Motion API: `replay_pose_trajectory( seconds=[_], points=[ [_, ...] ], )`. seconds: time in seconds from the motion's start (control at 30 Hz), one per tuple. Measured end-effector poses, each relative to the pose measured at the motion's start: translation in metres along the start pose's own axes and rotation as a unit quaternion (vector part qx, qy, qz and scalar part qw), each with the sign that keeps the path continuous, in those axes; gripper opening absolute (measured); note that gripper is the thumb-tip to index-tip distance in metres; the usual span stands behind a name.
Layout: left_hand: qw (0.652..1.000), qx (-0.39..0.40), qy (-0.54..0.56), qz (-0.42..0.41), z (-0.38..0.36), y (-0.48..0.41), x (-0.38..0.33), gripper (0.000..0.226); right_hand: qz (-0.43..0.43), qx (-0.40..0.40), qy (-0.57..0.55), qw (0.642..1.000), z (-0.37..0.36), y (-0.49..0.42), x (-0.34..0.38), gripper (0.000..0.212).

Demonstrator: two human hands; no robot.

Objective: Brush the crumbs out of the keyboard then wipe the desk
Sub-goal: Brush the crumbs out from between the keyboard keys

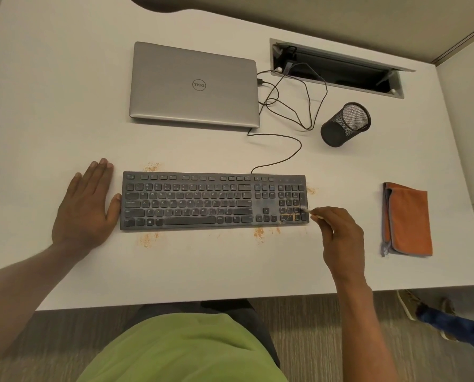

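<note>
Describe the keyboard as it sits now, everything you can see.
The keyboard is a dark, full-size, plastic-looking board with a number pad, lying flat on the white desk. Orange crumbs sit among its lower number-pad keys. A thin cable leaves its back edge toward the laptop. The left hand lies flat beside it, thumb against its left end; the right hand holds a small brush to its right end.
</note>
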State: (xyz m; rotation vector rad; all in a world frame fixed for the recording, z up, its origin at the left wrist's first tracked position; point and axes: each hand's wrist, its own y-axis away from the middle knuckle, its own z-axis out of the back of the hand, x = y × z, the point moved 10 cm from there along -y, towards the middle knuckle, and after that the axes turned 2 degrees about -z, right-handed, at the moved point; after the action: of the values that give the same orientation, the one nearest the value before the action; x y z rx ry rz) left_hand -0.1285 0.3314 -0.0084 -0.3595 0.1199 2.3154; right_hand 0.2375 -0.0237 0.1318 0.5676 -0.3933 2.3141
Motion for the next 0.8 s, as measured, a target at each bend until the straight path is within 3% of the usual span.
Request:
replay_pose_trajectory(
  seconds=[0.27,0.4,0.57,0.8],
  points=[
    [1.0,0.002,-0.002,-0.002,-0.001,0.0,0.0,0.072,-0.06,-0.09,-0.099,0.989,0.023,-0.001,-0.003,0.013],
    [1.0,0.002,0.0,-0.001,0.0,0.0,0.001,0.072,-0.055,-0.029,-0.139,0.988,0.006,-0.011,-0.002,0.012],
    [1.0,0.001,-0.002,0.0,-0.001,0.0,0.001,0.072,-0.052,-0.003,-0.097,0.994,0.003,-0.015,-0.018,0.012],
    [1.0,0.007,-0.008,0.003,-0.002,0.0,0.001,0.072,-0.127,-0.096,-0.156,0.975,0.02,-0.006,-0.029,0.012]
  ],
)
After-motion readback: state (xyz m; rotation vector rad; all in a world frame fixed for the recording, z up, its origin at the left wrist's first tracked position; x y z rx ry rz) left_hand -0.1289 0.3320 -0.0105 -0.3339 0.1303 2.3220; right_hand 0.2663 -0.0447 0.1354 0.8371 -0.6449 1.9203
